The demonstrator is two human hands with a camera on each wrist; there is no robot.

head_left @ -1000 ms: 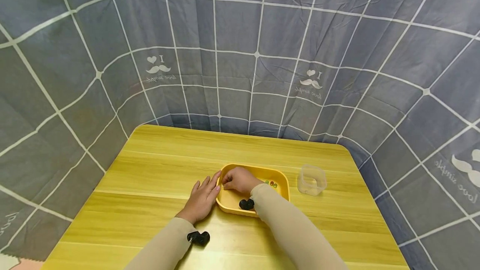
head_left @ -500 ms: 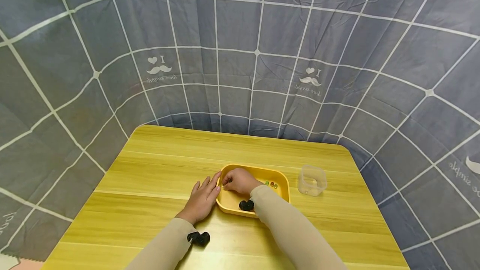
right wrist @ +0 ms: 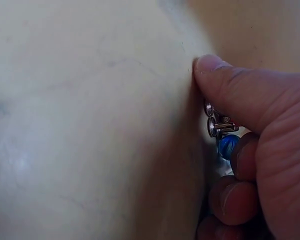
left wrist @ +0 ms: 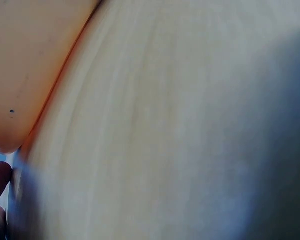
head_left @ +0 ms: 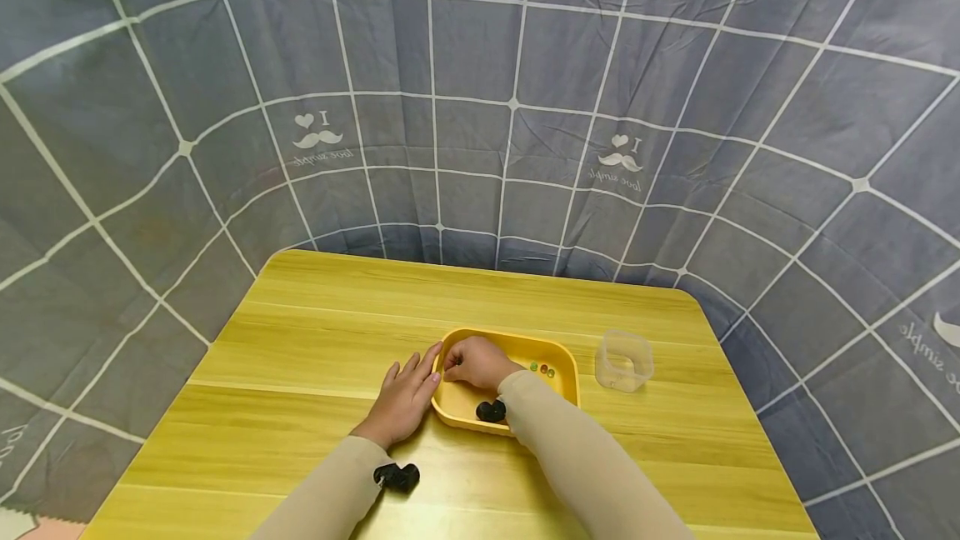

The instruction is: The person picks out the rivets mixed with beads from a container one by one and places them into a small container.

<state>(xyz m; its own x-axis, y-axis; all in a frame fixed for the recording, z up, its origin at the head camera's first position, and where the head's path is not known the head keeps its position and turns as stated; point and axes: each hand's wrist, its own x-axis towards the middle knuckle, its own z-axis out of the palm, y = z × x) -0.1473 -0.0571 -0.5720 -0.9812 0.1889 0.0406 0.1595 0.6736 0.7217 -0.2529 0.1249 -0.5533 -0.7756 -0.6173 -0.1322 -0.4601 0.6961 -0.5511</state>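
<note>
A yellow tray (head_left: 525, 348) sits on the wooden table. My left hand (head_left: 401, 402) lies flat beside its left end, fingers spread, the forefinger and thumb at the rim. Inside that end, my right hand (head_left: 480, 362) has its fingers curled and its thumb tip down at the tray surface. The right wrist view shows small shiny metal pieces (right wrist: 220, 125) between the thumb and the curled fingers. A blue marble-like ball (right wrist: 228, 146) sits against a fingertip there. The hand hides most of these things; its grip looks like a pinch on the metal pieces.
Several small green and reddish balls (head_left: 543, 369) lie in the tray's right part. To the right of the tray stands a clear plastic box (head_left: 624, 361). A grey checked curtain (head_left: 480, 140) surrounds the far sides of the table (head_left: 337, 315).
My right hand has shifted only slightly, its wrist a touch to the left. A pale speck seen by its fingertips a second ago is out of sight. The left hand stays in place.
</note>
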